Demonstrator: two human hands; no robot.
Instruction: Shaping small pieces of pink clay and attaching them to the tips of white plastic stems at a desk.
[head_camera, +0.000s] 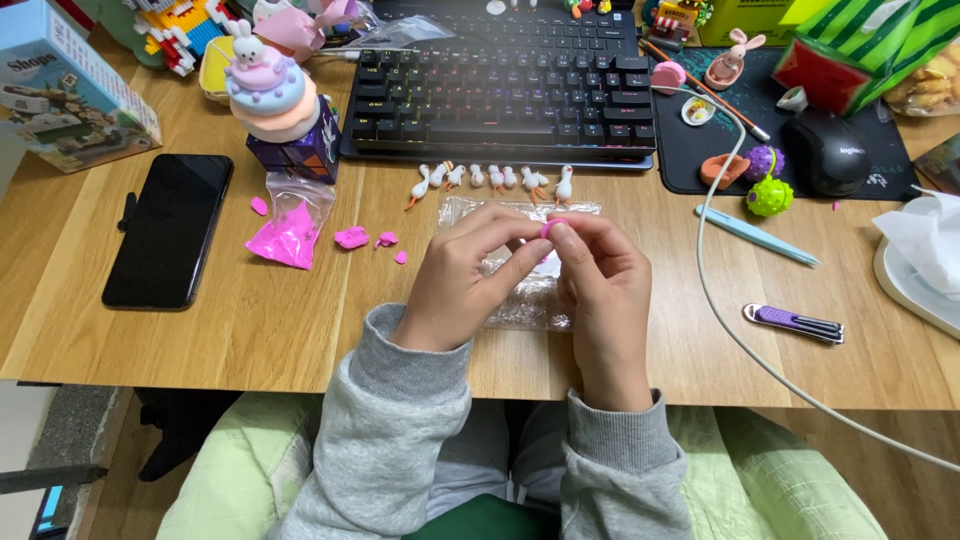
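While both my hands meet over the middle of the surface, a small bit of pink clay sits pinched between them: left hand fingertips on one side, right hand fingertips on the other, both closed on it. Beneath my hands lies one clear plastic sheet. Just beyond it, a row of small white bird figures with orange bits, about seven, though some overlap and the count is not sure. Left of my hands: one clear bag with a pink clay lump in it, and four loose pink scraps near it. One black phone lies flat farther left. One keyboard behind the birds. To the right: one black mouse, one light blue pen, one purple folding tool, one white cable crossing the wood.
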